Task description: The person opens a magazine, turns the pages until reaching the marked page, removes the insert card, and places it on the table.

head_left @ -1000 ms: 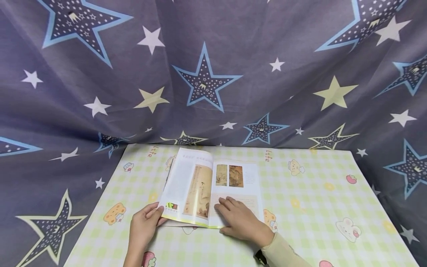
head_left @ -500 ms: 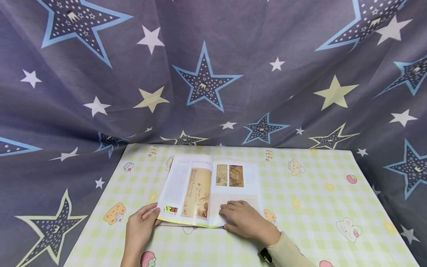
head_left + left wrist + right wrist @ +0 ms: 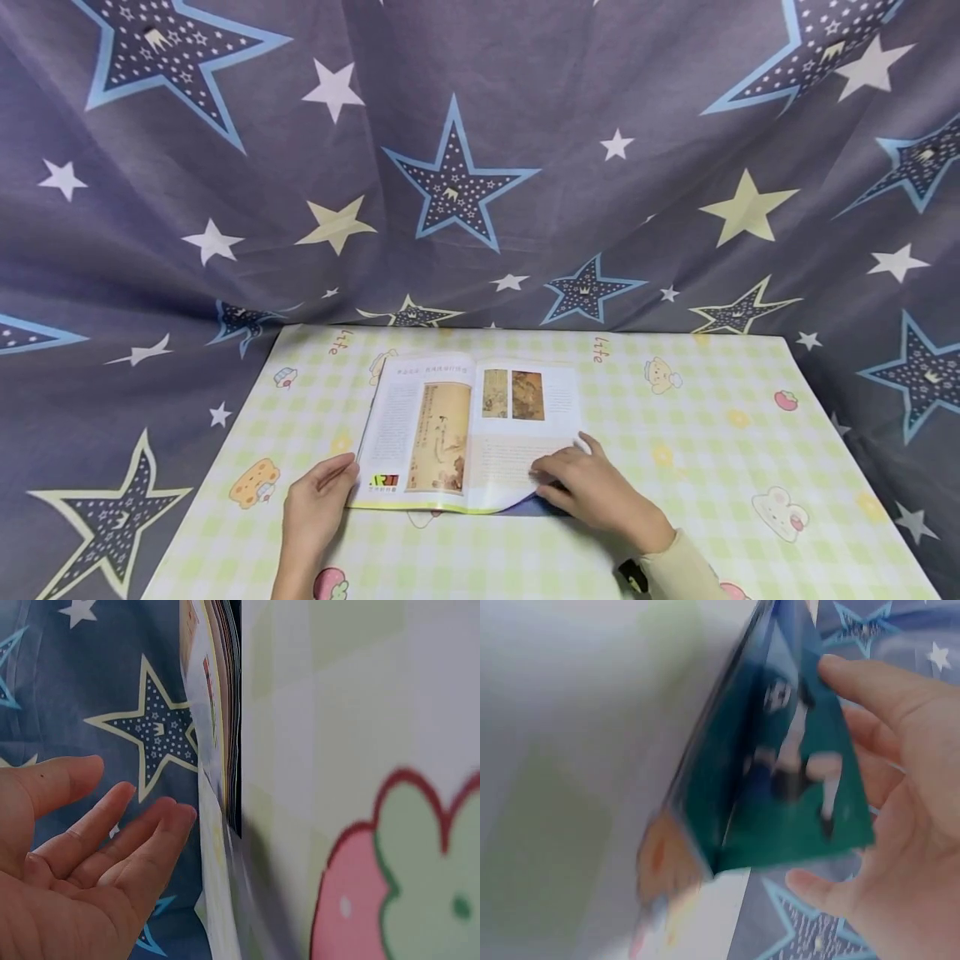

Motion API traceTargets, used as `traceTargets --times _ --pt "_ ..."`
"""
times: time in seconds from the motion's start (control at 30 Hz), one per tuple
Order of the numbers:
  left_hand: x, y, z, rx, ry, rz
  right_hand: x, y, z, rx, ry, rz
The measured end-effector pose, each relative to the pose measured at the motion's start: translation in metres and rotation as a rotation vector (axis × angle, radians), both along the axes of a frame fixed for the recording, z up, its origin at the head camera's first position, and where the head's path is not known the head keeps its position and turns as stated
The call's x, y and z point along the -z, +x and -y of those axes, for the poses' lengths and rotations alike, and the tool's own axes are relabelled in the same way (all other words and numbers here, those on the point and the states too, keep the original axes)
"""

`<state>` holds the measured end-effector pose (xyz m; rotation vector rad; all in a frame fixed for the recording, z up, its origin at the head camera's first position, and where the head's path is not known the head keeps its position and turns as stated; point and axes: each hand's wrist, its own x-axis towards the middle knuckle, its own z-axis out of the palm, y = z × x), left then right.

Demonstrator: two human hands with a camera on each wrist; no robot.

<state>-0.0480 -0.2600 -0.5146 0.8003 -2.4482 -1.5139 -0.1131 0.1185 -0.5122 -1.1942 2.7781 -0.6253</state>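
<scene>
An open magazine (image 3: 504,433) lies on the table, its left page showing a tall scroll painting and its right page two small paintings above text. My right hand (image 3: 592,492) pinches the lower right corner of the right-hand page, which curls up and bares a dark blue area beneath. In the right wrist view, the lifted green page (image 3: 795,810) with a football player on it stands between the thumb and the fingers (image 3: 874,739). My left hand (image 3: 318,500) rests loosely beside the magazine's lower left edge; in the left wrist view its fingers hold nothing.
A pale green checked cloth (image 3: 675,467) with cartoon prints covers the table. Behind it and at both sides hangs a dark curtain (image 3: 525,208) patterned with stars.
The left page has settled flat, and my left hand has let go of it. My right hand has moved right across the page to its lower corner and raised it.
</scene>
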Motion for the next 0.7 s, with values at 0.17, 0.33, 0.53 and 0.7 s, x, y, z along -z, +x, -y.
traceTargets --times 0.17,0.33,0.53,0.7 --pt "-0.001 -0.004 -0.005 0.037 -0.005 -0.014 -0.002 -0.004 -0.013 0.108 -0.059 -0.063" --pt "-0.002 -0.007 -0.011 0.083 0.006 -0.017 0.002 -0.005 -0.014 0.192 -0.089 -0.194" --pt "-0.002 -0.013 -0.019 0.14 0.007 -0.046 0.006 -0.004 -0.012 0.319 -0.06 -0.273" --pt "-0.001 -0.018 -0.027 0.178 0.025 -0.064 0.007 -0.001 -0.008 0.378 -0.062 -0.189"
